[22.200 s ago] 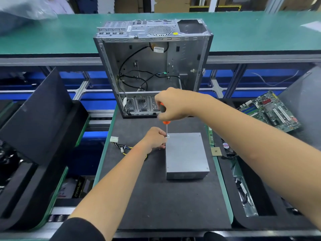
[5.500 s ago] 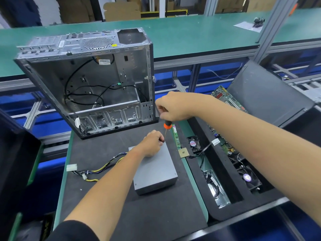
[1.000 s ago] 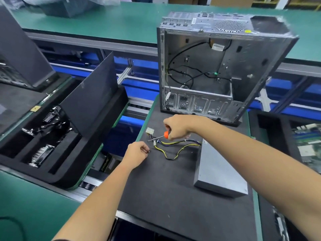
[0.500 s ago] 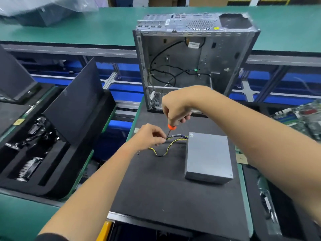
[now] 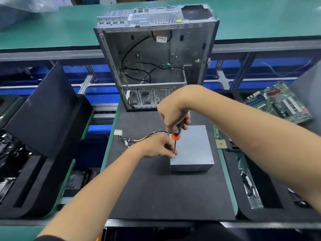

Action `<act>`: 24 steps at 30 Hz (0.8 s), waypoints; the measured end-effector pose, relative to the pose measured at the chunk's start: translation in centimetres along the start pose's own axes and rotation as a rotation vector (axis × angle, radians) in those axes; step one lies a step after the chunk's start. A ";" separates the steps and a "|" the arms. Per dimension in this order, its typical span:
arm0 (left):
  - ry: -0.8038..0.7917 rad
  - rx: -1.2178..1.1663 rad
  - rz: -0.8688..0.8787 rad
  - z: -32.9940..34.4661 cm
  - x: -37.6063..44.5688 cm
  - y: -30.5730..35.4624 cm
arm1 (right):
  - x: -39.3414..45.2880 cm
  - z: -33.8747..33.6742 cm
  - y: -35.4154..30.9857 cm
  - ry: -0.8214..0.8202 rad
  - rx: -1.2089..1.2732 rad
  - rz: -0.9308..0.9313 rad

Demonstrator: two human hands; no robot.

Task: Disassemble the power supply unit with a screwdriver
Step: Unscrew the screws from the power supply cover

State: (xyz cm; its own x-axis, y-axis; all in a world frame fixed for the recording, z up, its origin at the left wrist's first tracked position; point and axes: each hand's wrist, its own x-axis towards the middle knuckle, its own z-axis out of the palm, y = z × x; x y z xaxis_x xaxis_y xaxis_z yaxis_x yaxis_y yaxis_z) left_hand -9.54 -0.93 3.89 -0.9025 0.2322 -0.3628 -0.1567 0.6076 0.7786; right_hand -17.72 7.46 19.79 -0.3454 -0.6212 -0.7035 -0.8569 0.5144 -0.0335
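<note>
A grey metal power supply unit (image 5: pixel 192 150) lies flat on a black foam mat (image 5: pixel 166 193). Its yellow and black cables (image 5: pixel 139 138) trail off to the left and end in a white plug. My right hand (image 5: pixel 173 115) grips the black handle of an orange-collared screwdriver (image 5: pixel 175 145), held upright with its tip on the unit's near-left top corner. My left hand (image 5: pixel 159 145) pinches the screwdriver's shaft near the tip, beside that corner.
An empty computer case (image 5: pixel 156 54) stands open at the mat's far end. A green motherboard (image 5: pixel 279 103) lies at the right, and a small chip (image 5: pixel 221 144) sits beside the mat. Black foam trays with parts flank both sides.
My view swung back over the mat. Both hands moved from the cables to the unit's near-left corner, and the screwdriver now stands upright on it.
</note>
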 end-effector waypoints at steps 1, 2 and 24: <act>-0.011 0.006 -0.002 0.0 0.0 0.0 | 0.0 0.1 -0.1 -0.004 0.006 -0.001; -0.020 0.013 0.001 0.0 0.0 0.0 | -0.1 0.1 -0.2 -0.006 0.007 -0.003; 0.051 -0.074 -0.004 1.6 -0.1 -1.5 | -1.2 1.1 -1.5 0.011 -0.067 -0.089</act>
State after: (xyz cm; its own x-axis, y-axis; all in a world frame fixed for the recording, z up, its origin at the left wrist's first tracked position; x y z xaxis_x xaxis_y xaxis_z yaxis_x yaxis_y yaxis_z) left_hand -8.56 -0.64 1.99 -0.9208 0.1901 -0.3406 -0.1873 0.5505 0.8136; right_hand -15.64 8.10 19.92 -0.2710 -0.6693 -0.6918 -0.9079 0.4166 -0.0474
